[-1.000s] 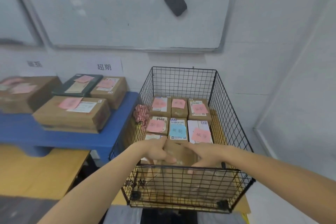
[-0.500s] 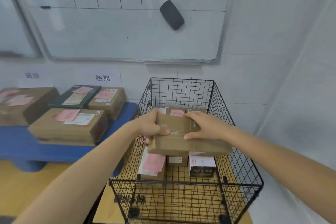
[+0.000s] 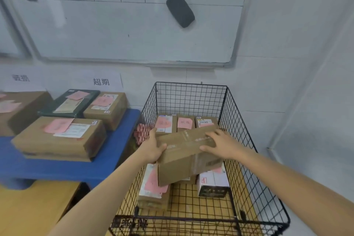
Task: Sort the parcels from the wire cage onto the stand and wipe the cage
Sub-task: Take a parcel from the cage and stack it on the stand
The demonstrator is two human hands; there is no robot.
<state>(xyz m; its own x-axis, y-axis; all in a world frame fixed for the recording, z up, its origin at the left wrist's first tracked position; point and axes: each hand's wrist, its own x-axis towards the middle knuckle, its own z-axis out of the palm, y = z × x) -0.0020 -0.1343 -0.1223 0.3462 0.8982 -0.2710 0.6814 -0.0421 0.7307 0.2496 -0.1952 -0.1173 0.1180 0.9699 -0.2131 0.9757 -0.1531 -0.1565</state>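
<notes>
I hold a long brown cardboard parcel [image 3: 183, 157] tilted above the black wire cage [image 3: 191, 97]. My left hand [image 3: 153, 149] grips its left end and my right hand [image 3: 220, 143] presses on its top right edge. Under it, several smaller parcels with pink notes lie in the cage, among them one at the near left [image 3: 153, 186] and a white box [image 3: 212, 184] at the right. The blue stand [image 3: 63, 166] is to the left of the cage, with several brown parcels on it.
A large brown parcel [image 3: 57, 138] sits nearest on the stand, a dark green one [image 3: 70, 103] and another brown one [image 3: 107, 107] behind it. Paper signs hang on the wall above. A whiteboard with a black eraser [image 3: 180, 9] hangs over the cage. A wooden surface [image 3: 32, 209] lies below the stand.
Both hands gripped the long parcel low at the cage's near end and lifted it above the cage's rim. It now tilts, its right end higher.
</notes>
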